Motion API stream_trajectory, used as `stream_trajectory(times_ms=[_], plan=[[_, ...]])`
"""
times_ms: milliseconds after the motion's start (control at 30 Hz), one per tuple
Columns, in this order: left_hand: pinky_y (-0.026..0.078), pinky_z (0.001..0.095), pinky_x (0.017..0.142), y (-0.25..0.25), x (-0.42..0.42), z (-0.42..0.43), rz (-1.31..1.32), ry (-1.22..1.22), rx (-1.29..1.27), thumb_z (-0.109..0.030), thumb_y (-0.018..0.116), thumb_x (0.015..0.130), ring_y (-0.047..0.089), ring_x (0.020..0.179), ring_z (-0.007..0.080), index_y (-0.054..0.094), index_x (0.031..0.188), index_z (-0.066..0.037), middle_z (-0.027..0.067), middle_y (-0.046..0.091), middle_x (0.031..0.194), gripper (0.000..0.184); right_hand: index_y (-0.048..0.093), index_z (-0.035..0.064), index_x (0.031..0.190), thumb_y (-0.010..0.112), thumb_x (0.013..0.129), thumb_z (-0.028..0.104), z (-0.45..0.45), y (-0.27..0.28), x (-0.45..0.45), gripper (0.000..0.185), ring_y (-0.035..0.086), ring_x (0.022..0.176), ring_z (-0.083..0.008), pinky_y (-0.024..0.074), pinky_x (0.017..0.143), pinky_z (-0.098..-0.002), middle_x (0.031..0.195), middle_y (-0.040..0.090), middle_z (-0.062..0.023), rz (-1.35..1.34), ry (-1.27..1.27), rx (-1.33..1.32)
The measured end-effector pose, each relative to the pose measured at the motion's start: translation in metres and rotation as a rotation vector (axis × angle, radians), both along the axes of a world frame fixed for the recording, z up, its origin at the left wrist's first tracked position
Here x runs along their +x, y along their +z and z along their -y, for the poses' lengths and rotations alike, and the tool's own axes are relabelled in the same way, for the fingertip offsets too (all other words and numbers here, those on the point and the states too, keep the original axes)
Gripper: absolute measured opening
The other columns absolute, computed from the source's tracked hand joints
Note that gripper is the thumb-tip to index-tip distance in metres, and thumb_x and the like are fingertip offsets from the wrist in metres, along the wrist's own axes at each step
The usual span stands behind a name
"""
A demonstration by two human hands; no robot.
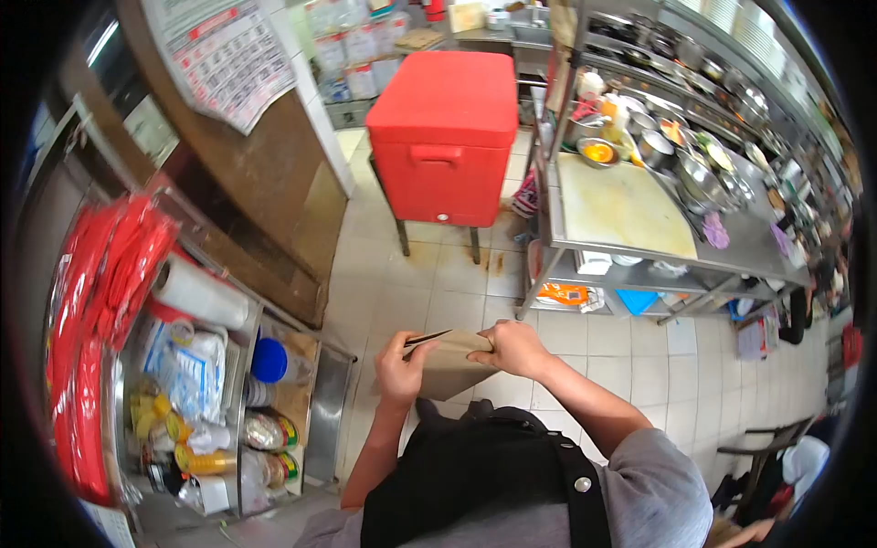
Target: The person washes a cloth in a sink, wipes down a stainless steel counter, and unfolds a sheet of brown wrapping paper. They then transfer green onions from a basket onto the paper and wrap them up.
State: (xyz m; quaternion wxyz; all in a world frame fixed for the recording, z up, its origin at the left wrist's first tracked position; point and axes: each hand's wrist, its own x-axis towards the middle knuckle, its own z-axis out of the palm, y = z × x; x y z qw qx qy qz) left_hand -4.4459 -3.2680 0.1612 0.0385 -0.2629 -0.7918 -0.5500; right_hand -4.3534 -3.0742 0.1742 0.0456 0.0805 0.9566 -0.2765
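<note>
A brown paper bag (pixel 449 373) hangs upright in front of my black apron, held at its upper edge by both hands. My left hand (pixel 399 369) is closed on the left end of the rim, thumb and fingers pinching it. On the other side, my right hand (pixel 513 349) grips the right end, with the paper bunched at the fingers. A narrow dark slit shows along the top edge near my left hand. What is inside the bag, if anything, cannot be seen.
Ahead stands a red cooler box (pixel 443 137) on a metal stand. At right, a steel worktable carries a cutting board (pixel 621 205), bowls and pots. A steel cart (pixel 329 416) with jars and red plastic packs (pixel 91 338) is at left. A person sits at lower right.
</note>
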Motion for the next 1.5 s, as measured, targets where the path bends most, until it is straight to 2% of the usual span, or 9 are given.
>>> stream_trajectory(times_ms=[367, 633, 767, 800, 933, 1000, 1033, 1300, 1500], plan=[[0.042, 0.0274, 0.056, -0.005, -0.038, -0.125, 0.206, -0.783, -0.106, -0.014, 0.072, 0.085, 0.043, 0.062, 0.0088, 0.062, 0.086, 0.004, 0.0085, 0.056, 0.064, 0.021, 0.073, 0.0123, 0.096, 0.076, 0.074, 0.038, -0.063, -0.011, 0.124, 0.034, 0.059, 0.079, -0.0282, 0.0495, 0.072, -0.0408, 0.072, 0.065, -0.0105, -0.154, -0.729, -0.107], [0.044, 0.0373, 0.057, -0.002, 0.042, -0.217, -0.103, -1.437, -0.211, -0.018, 0.063, 0.088, 0.059, 0.066, 0.0342, 0.064, 0.089, -0.001, 0.0167, 0.061, 0.076, 0.017, 0.066, 0.0118, 0.115, 0.077, 0.076, 0.032, -0.059, -0.001, 0.162, 0.045, 0.056, 0.083, -0.0252, 0.0461, 0.072, -0.0349, 0.076, 0.059, -0.0103, -0.484, -0.909, -0.237], [0.044, 0.0395, 0.059, -0.014, 0.078, -0.262, 0.051, -1.539, -0.309, -0.023, 0.054, 0.094, 0.058, 0.068, 0.0366, 0.062, 0.094, -0.002, 0.0206, 0.059, 0.077, 0.022, 0.069, 0.0101, 0.108, 0.079, 0.075, 0.031, -0.077, -0.017, 0.196, 0.04, 0.058, 0.086, -0.0252, 0.048, 0.076, -0.0354, 0.09, 0.066, -0.0099, -0.455, -1.097, -0.163], [0.045, 0.0326, 0.06, -0.016, 0.087, -0.273, -0.013, -1.572, -0.353, -0.016, 0.055, 0.095, 0.057, 0.064, 0.0195, 0.063, 0.096, 0.003, 0.0159, 0.06, 0.073, 0.02, 0.069, 0.0101, 0.108, 0.079, 0.075, 0.031, -0.08, -0.019, 0.203, 0.04, 0.058, 0.086, -0.0252, 0.048, 0.076, -0.0354, 0.09, 0.066, -0.0099, -0.455, -1.117, -0.164], [0.045, 0.0307, 0.059, -0.024, 0.134, -0.32, 0.032, -1.584, -0.314, -0.016, 0.054, 0.096, 0.054, 0.064, 0.0139, 0.064, 0.099, 0.003, 0.0136, 0.059, 0.071, 0.022, 0.072, 0.0076, 0.097, 0.076, 0.078, 0.026, -0.119, -0.031, 0.237, 0.026, 0.06, 0.084, -0.0252, 0.049, 0.076, -0.0356, 0.089, 0.068, -0.0104, -0.591, -1.207, -0.216], [0.042, 0.0395, 0.057, -0.043, 0.161, -0.353, 0.145, -1.568, -0.345, -0.027, 0.051, 0.097, 0.055, 0.064, 0.0381, 0.063, 0.097, -0.001, 0.0218, 0.057, 0.072, 0.028, 0.073, 0.007, 0.094, 0.075, 0.079, 0.023, -0.144, -0.036, 0.26, 0.022, 0.06, 0.083, -0.0252, 0.0493, 0.076, -0.0358, 0.089, 0.068, -0.0109, -0.597, -1.227, -0.193], [0.042, 0.0395, 0.057, -0.039, 0.176, -0.368, 0.142, -1.572, -0.336, -0.027, 0.051, 0.097, 0.055, 0.064, 0.0381, 0.063, 0.097, -0.001, 0.0218, 0.057, 0.072, 0.028, 0.072, 0.006, 0.093, 0.074, 0.08, 0.02, -0.155, -0.035, 0.266, 0.02, 0.061, 0.081, -0.0251, 0.0493, 0.076, -0.0354, 0.086, 0.068, -0.0108, -0.651, -1.296, -0.144], [0.038, 0.0294, 0.053, 0.0, 0.327, -0.487, 0.296, -1.619, -0.23, -0.02, 0.055, 0.097, 0.043, 0.062, 0.0065, 0.064, 0.088, 0.004, 0.0073, 0.053, 0.06, 0.026, 0.071, 0.0022, 0.09, 0.07, 0.083, 0.011, -0.256, -0.011, 0.397, 0.011, 0.062, 0.08, -0.0198, 0.0481, 0.074, -0.0305, 0.082, 0.065, -0.0083, -0.86, -1.499, -0.187], [0.042, 0.0223, 0.062, -0.012, 0.424, -0.549, 0.778, -1.647, -0.34, -0.022, 0.052, 0.099, 0.051, 0.071, 0.0044, 0.066, 0.094, 0.0, -0.0047, 0.06, 0.077, 0.026, 0.071, 0.0014, 0.09, 0.068, 0.086, 0.012, -0.296, -0.003, 0.487, 0.011, 0.061, 0.087, -0.0165, 0.0484, 0.077, -0.03, 0.088, 0.065, -0.0064, -1.166, -1.539, -0.417]])
